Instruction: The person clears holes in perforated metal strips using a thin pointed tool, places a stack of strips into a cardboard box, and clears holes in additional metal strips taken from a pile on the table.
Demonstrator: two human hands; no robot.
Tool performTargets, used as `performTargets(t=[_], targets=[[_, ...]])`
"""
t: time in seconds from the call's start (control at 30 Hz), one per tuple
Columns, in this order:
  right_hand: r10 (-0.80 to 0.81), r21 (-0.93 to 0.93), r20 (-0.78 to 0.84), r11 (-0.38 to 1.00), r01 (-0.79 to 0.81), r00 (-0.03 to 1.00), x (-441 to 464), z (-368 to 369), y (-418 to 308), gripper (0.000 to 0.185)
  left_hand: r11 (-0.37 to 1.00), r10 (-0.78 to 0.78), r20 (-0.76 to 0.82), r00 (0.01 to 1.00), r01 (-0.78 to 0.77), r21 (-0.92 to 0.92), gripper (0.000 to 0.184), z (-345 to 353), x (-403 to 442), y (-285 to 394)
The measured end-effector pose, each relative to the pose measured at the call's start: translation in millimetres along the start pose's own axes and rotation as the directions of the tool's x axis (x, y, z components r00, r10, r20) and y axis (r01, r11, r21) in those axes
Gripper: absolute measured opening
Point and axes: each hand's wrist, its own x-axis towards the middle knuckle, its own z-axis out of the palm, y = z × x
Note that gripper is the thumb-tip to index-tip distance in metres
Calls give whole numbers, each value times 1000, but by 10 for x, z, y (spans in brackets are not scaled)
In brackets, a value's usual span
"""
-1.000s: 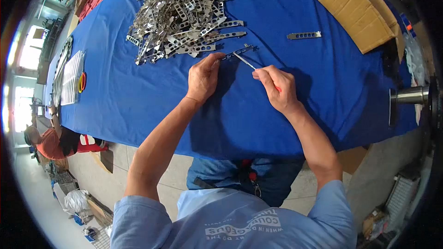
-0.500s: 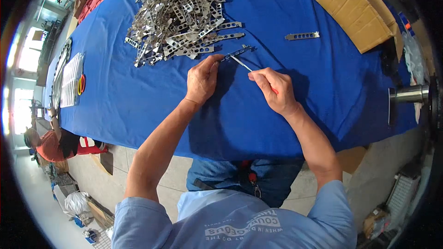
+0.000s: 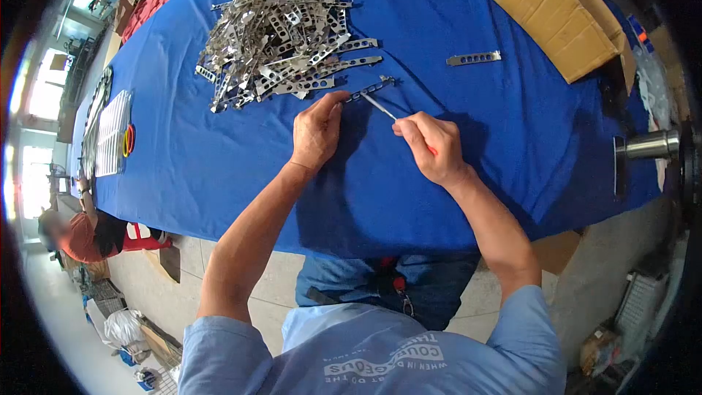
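My left hand (image 3: 314, 132) is closed on one end of a thin perforated metal bracket (image 3: 374, 89), which points up and to the right above the blue cloth. My right hand (image 3: 433, 145) grips a slim grey file-like tool (image 3: 380, 108), with a bit of red handle showing in the palm. The tool's tip meets the bracket around its middle, at the holes. Just beyond my left hand lies a large heap of similar metal brackets (image 3: 278, 40). A single bracket (image 3: 474, 58) rests apart, to the right.
An open cardboard box (image 3: 552, 18) stands at the back right. A metal cylinder (image 3: 653, 146) juts in at the right edge. On the left are a white slatted panel (image 3: 113, 132) and coloured rings (image 3: 129, 140). Another person (image 3: 86, 238) is at the table's far left.
The tool's tip has shifted slightly left and down along the bracket, and the view has moved a little. Both hands keep their grips.
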Motion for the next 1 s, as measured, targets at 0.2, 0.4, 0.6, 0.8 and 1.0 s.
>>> performTargets(t=[0.2,0.4,0.6,0.8,1.0], targets=[[-39,54,3,998,39,999,5,34,-44,18,999,-21,-7,1000,21,-25,22,25,-4,-21],[-43,3,29,999,43,999,5,59,-30,15,1000,-26,8,1000,26,7,22,3,-6,-7],[-46,43,-30,998,47,998,16,115,-20,15,999,-29,14,999,29,-12,22,3,-10,-16],[-91,45,-11,995,91,996,23,116,-48,15,1000,0,1,1000,0,1,22,-4,-2,0],[0,15,46,1000,-1,999,-14,44,-25,16,998,-56,23,998,56,3,22,-19,-4,33]])
